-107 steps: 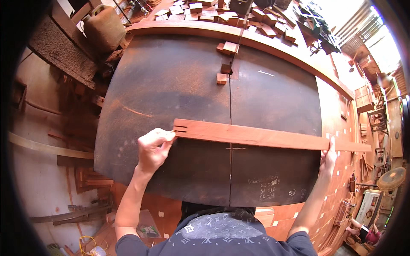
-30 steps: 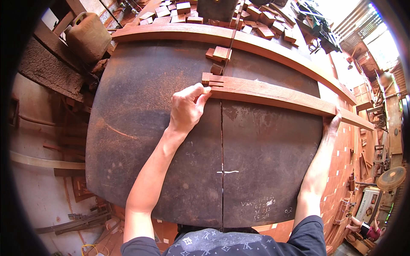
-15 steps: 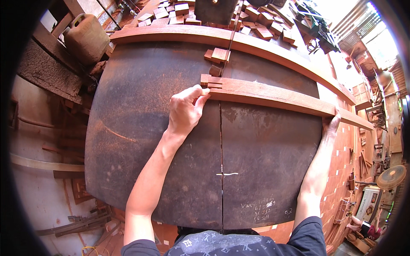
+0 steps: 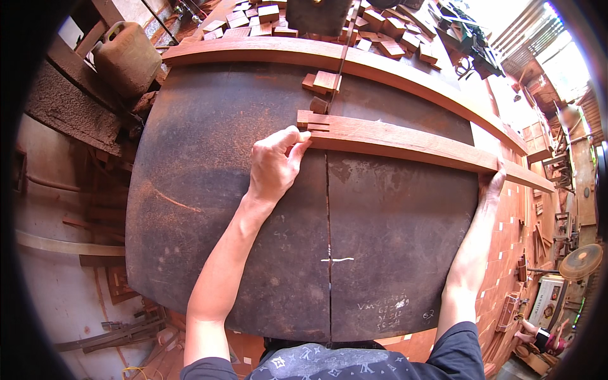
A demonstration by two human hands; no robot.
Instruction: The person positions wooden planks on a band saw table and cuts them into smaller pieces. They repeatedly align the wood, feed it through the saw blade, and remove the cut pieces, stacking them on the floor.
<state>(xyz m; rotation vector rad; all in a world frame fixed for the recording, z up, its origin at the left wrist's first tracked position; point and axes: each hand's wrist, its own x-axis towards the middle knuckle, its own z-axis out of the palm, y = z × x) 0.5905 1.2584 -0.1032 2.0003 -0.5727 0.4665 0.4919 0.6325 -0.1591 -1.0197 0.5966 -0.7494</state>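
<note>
A long reddish wooden beam [image 4: 405, 140] lies across the dark metal saw table [image 4: 209, 190], with slots cut in its left end. My left hand [image 4: 276, 161] pinches that end at its near corner, thumb and fingertips closed on the wood. Near the table's right edge, my right hand [image 4: 493, 181] holds the beam from its near side; most of its fingers are hidden behind the wood. Just beyond the slotted end stands the thin bandsaw blade [image 4: 342, 63], with small wooden blocks [image 4: 326, 81] beside it.
A second long wooden rail [image 4: 266, 50] spans the table's far side. Behind it are many piled offcuts [image 4: 253, 22]. A dusty plastic jerrycan [image 4: 128, 56] stands at far left. A round fan [image 4: 581, 261] is at the right, and another person's hand [image 4: 524, 335] shows at lower right.
</note>
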